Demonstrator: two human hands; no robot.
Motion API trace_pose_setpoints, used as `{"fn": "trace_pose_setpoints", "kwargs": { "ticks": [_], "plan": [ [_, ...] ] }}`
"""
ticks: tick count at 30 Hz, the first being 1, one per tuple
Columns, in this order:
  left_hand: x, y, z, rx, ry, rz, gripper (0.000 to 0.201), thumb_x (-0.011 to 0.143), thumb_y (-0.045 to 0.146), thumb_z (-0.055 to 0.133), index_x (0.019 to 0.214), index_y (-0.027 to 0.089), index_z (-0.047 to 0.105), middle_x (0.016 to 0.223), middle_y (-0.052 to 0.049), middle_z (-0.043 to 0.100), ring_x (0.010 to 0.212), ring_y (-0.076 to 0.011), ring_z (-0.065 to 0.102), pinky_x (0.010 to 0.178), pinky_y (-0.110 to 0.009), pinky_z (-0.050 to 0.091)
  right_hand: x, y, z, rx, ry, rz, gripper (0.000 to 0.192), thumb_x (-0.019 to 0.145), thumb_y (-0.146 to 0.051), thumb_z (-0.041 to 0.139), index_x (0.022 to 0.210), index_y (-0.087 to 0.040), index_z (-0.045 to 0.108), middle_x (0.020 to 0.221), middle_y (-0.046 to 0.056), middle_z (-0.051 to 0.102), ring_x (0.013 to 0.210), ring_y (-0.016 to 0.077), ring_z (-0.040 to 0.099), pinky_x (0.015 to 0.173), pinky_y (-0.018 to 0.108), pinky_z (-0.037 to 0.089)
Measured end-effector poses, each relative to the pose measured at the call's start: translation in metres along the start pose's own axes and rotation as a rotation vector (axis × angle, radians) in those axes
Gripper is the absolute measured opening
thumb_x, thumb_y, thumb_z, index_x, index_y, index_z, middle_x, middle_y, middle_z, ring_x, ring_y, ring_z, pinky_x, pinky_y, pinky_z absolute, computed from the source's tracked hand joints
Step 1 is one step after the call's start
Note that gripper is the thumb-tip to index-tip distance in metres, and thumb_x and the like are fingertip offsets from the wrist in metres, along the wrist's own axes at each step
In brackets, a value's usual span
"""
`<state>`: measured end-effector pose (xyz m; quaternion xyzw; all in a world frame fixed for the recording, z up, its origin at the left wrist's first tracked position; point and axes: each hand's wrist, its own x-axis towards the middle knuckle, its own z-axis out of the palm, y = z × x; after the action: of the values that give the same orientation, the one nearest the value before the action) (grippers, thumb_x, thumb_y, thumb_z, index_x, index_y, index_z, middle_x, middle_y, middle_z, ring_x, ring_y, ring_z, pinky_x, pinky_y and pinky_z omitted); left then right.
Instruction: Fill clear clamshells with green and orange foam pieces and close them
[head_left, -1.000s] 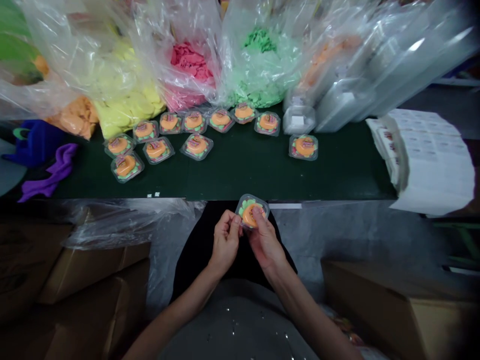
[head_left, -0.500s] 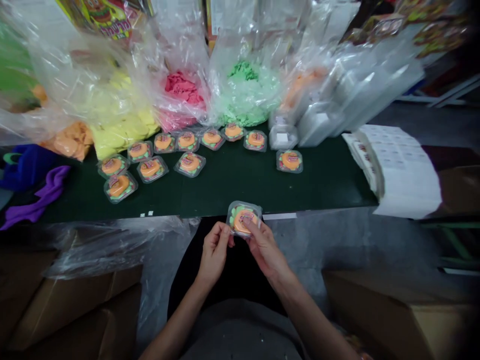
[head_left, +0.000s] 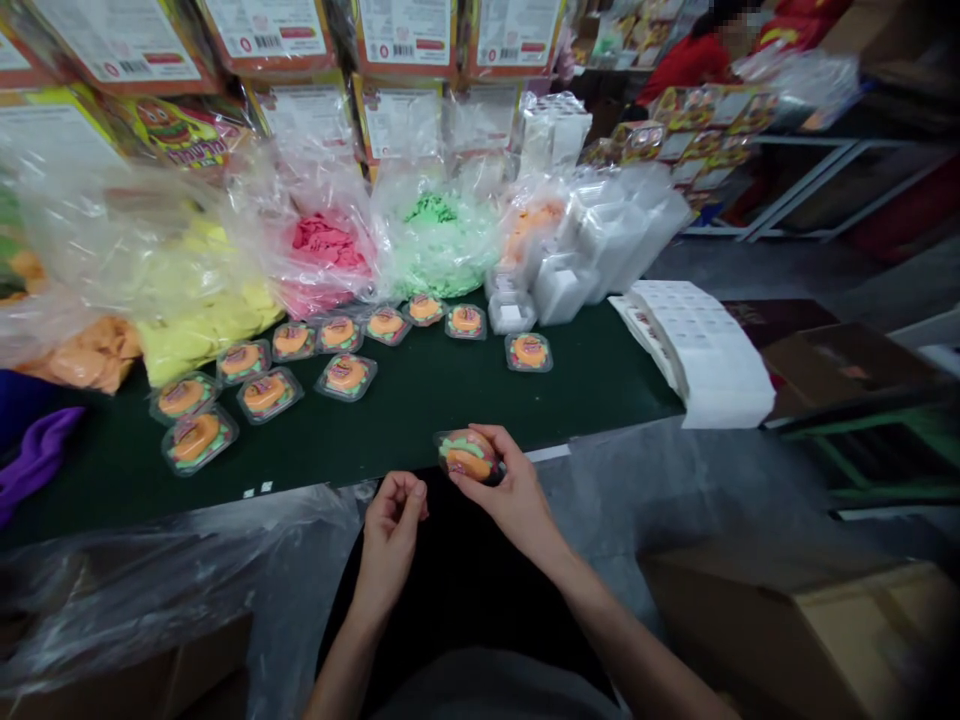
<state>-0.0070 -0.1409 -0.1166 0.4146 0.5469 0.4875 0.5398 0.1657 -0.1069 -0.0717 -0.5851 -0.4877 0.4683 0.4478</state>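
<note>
While the right hand (head_left: 510, 490) grips one filled pack (head_left: 469, 456) at the table (head_left: 450, 400) edge, the left hand (head_left: 394, 520) curls loosely, empty. Step, as judged: pack closed. Next calls for a free spot beside the packs (head_left: 300, 365).

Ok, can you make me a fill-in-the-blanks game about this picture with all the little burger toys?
1. The small clear plastic case with the orange and green burger toy is held in the person's ____ hand.
2. The left hand holds ____.
3. The tabletop under the packed cases is dark ____.
4. Between the yellow and green bags stands the clear bag of ____ pieces.

Missing words: right; nothing; green; pink
</note>
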Motion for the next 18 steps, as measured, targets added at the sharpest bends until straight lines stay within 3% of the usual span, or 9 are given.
{"fn": "trace_pose_setpoints", "kwargs": {
  "ticks": [4, 7, 9, 12, 15, 18],
  "plan": [
    [-0.005, 0.009, 0.004, -0.060, 0.133, 0.011, 0.030, 0.090, 0.045, 0.072, 0.104, 0.022, 0.060, 0.097, -0.002, 0.063, 0.088, -0.0148, 0.059, 0.080, -0.025, 0.048, -0.002, 0.002, 0.010, 0.202, -0.100, 0.085, 0.045, 0.070, -0.033, 0.087, 0.111, -0.025, 0.068, 0.104, 0.003, 0.075, 0.093, 0.0222, 0.068, 0.086, 0.034, 0.054],
    [-0.007, 0.015, -0.014, -0.101, 0.286, 0.046, 0.032, 0.089, 0.047, 0.071, 0.108, 0.023, 0.059, 0.102, -0.003, 0.064, 0.089, -0.0150, 0.061, 0.081, -0.026, 0.049, 0.002, 0.003, 0.035, 0.353, -0.216, 0.197, 0.042, 0.072, -0.038, 0.087, 0.108, -0.023, 0.070, 0.100, 0.003, 0.076, 0.090, 0.0215, 0.069, 0.085, 0.034, 0.054],
    [-0.007, 0.018, -0.042, -0.091, 0.459, 0.091, 0.031, 0.090, 0.046, 0.070, 0.106, 0.022, 0.059, 0.094, -0.001, 0.064, 0.080, -0.0131, 0.060, 0.077, -0.025, 0.048, 0.010, 0.002, 0.063, 0.370, -0.333, 0.218, 0.042, 0.074, -0.040, 0.085, 0.109, -0.022, 0.071, 0.100, 0.004, 0.077, 0.090, 0.0217, 0.069, 0.086, 0.034, 0.054],
    [-0.010, 0.024, -0.101, -0.053, 0.718, 0.175, 0.032, 0.088, 0.046, 0.072, 0.104, 0.021, 0.060, 0.088, 0.000, 0.062, 0.073, -0.0116, 0.058, 0.073, -0.024, 0.047, 0.025, -0.001, 0.119, 0.317, -0.514, 0.165, 0.041, 0.072, -0.043, 0.085, 0.104, -0.019, 0.072, 0.094, 0.004, 0.078, 0.084, 0.0219, 0.069, 0.082, 0.035, 0.055],
    [-0.018, 0.031, -0.159, -0.019, 0.863, 0.247, 0.035, 0.085, 0.046, 0.076, 0.104, 0.020, 0.061, 0.089, 0.000, 0.062, 0.072, -0.0111, 0.057, 0.071, -0.023, 0.047, 0.041, -0.005, 0.174, 0.131, -0.542, 0.021, 0.043, 0.068, -0.047, 0.085, 0.098, -0.019, 0.072, 0.084, 0.003, 0.076, 0.076, 0.0217, 0.068, 0.072, 0.035, 0.055],
    [-0.025, 0.032, -0.193, 0.021, 0.929, 0.275, 0.034, 0.084, 0.047, 0.076, 0.100, 0.020, 0.062, 0.089, 0.000, 0.062, 0.072, -0.0118, 0.056, 0.071, -0.023, 0.047, 0.056, -0.008, 0.213, -0.023, -0.514, -0.073, 0.042, 0.064, -0.049, 0.085, 0.091, -0.020, 0.072, 0.077, 0.001, 0.074, 0.072, 0.0217, 0.066, 0.069, 0.033, 0.051]
  ]
}}
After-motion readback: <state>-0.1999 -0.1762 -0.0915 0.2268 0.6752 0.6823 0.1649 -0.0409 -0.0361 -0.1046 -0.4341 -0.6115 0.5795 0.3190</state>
